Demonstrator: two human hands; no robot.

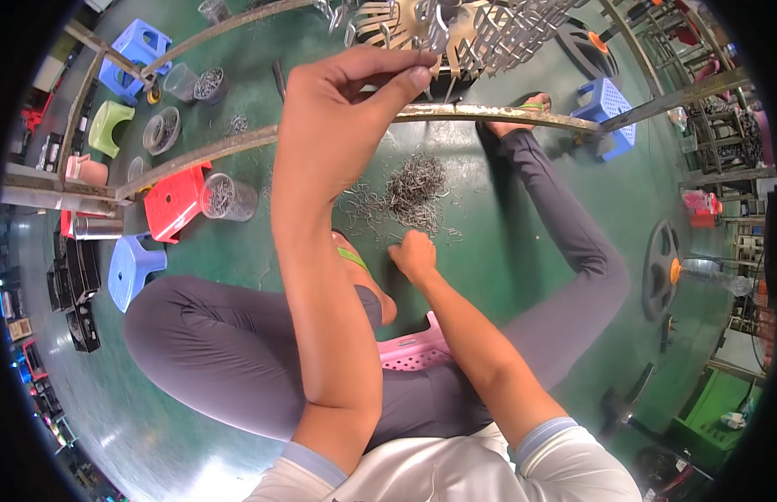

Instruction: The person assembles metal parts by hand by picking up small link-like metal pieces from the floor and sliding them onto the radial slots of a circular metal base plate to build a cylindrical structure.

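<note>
My left hand (342, 88) is raised to a rack of hanging silver metal pieces (510, 38), thumb and forefinger pinched at its lower edge. What sits between those fingertips is too small to make out. Behind the fingers are tan, slat-like parts (384, 21) of the rack. Low down, my right hand (415, 255) is closed at the near edge of a pile of small bent metal hooks (416, 186) on the green floor. Whatever it holds is hidden by the fingers.
A rusty metal frame bar (506, 115) crosses in front of me. To the left stand a red stool (175, 201), a clear tub of metal pieces (230, 198) and a blue stool (136, 269). Another blue stool (608, 113) is at right. I sit on a pink stool (414, 350).
</note>
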